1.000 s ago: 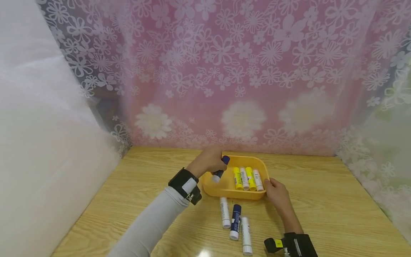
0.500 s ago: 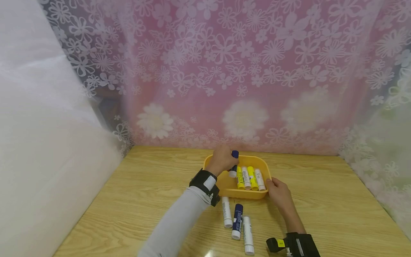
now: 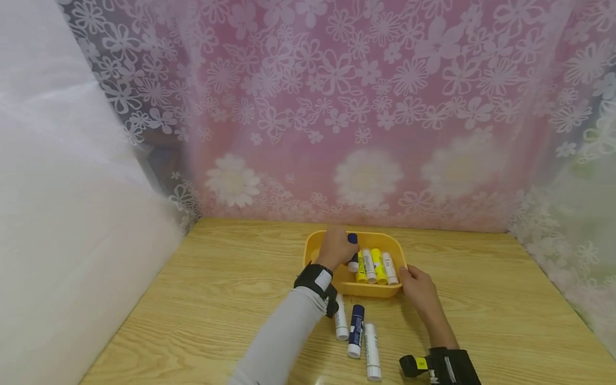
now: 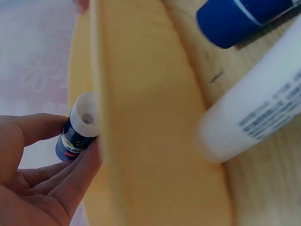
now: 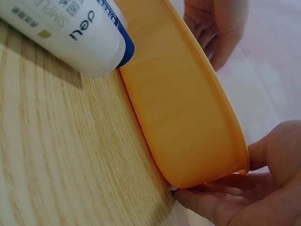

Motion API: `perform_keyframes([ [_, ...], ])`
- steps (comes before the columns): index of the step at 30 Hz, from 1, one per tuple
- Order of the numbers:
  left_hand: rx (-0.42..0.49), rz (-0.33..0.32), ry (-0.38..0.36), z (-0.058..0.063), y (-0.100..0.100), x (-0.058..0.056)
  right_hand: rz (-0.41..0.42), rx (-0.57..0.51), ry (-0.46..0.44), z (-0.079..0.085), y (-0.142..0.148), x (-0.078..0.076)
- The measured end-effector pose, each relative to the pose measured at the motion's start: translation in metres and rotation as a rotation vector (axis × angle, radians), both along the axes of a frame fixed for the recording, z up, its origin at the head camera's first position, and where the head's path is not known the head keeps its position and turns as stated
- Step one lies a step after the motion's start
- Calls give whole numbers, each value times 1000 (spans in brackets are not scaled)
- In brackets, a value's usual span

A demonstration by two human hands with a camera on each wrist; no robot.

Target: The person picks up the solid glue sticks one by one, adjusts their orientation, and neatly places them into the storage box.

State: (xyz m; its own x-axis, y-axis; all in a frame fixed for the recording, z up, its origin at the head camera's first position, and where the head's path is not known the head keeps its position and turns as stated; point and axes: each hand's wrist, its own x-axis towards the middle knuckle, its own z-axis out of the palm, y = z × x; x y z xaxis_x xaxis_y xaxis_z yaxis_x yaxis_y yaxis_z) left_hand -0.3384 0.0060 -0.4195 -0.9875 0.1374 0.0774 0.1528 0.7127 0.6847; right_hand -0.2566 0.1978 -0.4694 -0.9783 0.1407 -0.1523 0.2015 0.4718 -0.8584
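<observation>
Fingers, left hand [image 3: 334,250]: pinching navy stick [image 4: 77,135]
Fingers, right hand [image 3: 420,289]: gripping yellow tray [image 5: 183,117]
Navy stick: probably light, stiff, slick; grasp mid-barrel

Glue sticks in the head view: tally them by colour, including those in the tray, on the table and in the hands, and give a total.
Blue glue sticks: 2
White or whitish glue sticks: 4
Yellow glue sticks: 2
Total: 8
</observation>
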Motion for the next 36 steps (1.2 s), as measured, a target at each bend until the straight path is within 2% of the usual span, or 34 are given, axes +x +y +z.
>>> perform_keyframes([
  [8,-68,58,-41,-15,0,2,8,-15,4,-1,1,0],
  [15,-87,49,-79,-21,3,0,-3,-16,4,-1,1,0],
  [23,-60,54,-106,-25,4,2,0,-15,3,-1,0,0],
  [36,-114,79,-140,-27,4,2,5,-26,-3,1,0,2],
])
